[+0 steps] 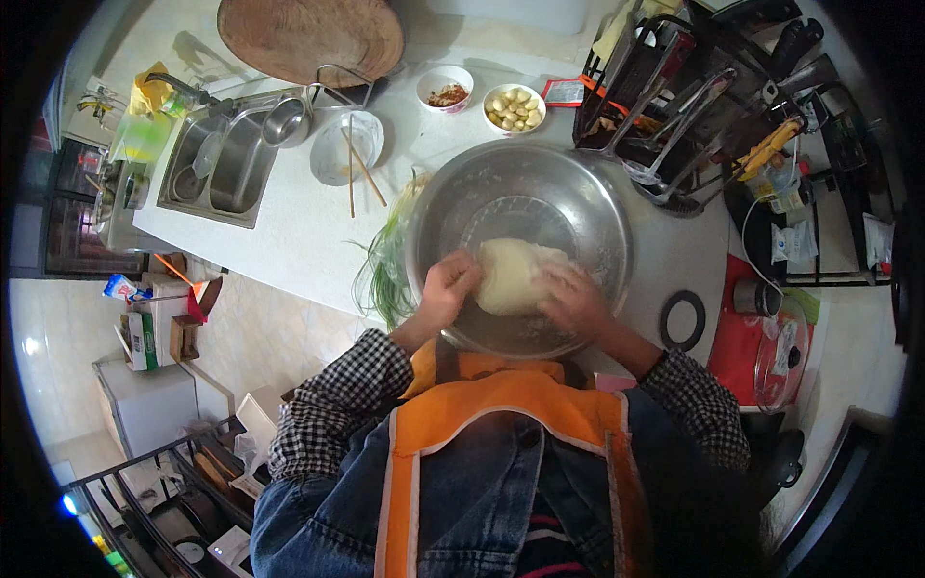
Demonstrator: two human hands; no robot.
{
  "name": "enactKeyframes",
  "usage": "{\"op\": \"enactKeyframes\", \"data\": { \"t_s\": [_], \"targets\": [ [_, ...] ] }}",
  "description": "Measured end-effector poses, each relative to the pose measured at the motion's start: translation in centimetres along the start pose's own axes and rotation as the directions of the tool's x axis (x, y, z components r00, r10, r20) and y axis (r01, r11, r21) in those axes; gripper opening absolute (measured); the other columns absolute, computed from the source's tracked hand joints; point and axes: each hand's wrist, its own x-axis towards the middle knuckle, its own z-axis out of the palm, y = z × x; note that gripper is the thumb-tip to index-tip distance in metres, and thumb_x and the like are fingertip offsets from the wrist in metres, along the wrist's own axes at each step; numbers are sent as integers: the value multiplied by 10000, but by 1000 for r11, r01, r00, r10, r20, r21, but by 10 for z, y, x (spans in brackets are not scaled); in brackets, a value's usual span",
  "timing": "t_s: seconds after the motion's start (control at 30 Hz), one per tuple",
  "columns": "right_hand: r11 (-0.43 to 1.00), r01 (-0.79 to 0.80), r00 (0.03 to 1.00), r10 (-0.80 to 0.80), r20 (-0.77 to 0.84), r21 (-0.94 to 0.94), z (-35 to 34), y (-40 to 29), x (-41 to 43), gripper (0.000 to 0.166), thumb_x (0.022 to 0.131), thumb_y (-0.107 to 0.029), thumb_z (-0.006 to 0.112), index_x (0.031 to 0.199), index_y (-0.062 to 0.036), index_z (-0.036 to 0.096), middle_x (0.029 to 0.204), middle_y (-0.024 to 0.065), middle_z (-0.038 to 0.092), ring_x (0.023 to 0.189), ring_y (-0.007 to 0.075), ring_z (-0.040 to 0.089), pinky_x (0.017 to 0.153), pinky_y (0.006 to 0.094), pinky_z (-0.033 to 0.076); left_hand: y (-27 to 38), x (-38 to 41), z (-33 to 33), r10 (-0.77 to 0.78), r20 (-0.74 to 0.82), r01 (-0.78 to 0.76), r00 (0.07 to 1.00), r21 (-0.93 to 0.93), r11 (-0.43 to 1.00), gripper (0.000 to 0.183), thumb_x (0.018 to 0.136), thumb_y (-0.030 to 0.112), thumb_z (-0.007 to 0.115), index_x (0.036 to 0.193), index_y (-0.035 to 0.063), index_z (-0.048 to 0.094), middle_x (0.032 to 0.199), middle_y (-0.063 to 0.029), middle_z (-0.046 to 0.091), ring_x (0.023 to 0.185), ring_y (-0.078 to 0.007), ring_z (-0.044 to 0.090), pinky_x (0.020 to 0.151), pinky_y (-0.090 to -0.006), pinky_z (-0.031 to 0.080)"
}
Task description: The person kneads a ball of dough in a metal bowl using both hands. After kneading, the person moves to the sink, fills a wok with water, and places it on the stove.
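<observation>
A pale lump of dough [512, 278] is in a wide stainless steel basin [520, 173] on the white countertop, right in front of me. My left hand [452, 280] is at the dough's left edge, its fingers curled in, seemingly pinching that edge. On the opposite side, my right hand [574, 298] lies against the dough with bent fingers, a little blurred. Whether either hand grips the dough firmly cannot be made out. Whitish residue marks the basin's inner wall.
Green onions [390, 264] lie against the basin's left side. Beyond it stand a bowl of peeled garlic cloves [514, 108], a bowl with red powder [444, 90] and a bowl with chopsticks [347, 148]. A utensil rack [650, 87] is at upper right, a double sink [217, 166] at left.
</observation>
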Motion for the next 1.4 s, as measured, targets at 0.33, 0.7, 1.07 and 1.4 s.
{"op": "enactKeyframes", "data": {
  "t_s": [0.33,0.7,1.07,1.4],
  "targets": [
    [375,-623,638,751,170,686,22,43,34,445,893,-375,401,1159,-27,482,1166,149,495,1091,234,456,916,327,333,-34,26,26,-697,43,605,716,-536,589,593,898,509,246,1255,55,377,1253,-112,418,1154,-267,385,951,-469,288],
    [-152,-380,396,865,309,912,24,41,54,491,892,-420,388,1164,-19,465,1115,119,508,1007,206,484,864,317,370,6,27,15,-469,247,503,848,-656,563,594,884,527,276,1217,57,421,1171,-88,474,1083,-226,448,890,-375,361],
    [893,-287,764,432,-480,347,34,73,100,373,907,-309,366,936,-2,576,957,137,574,949,271,509,851,357,353,-33,81,12,-55,-426,195,903,293,936,478,909,377,328,1057,-27,536,1045,-190,500,1000,-274,455,886,-344,330],
    [306,-321,666,746,-15,896,35,70,109,580,910,-471,274,1140,5,512,1100,115,541,1013,187,496,907,278,343,-40,112,15,-319,-262,126,911,-559,819,555,914,461,281,1220,26,439,1158,-122,501,1053,-194,484,914,-312,364]
  ]
}}
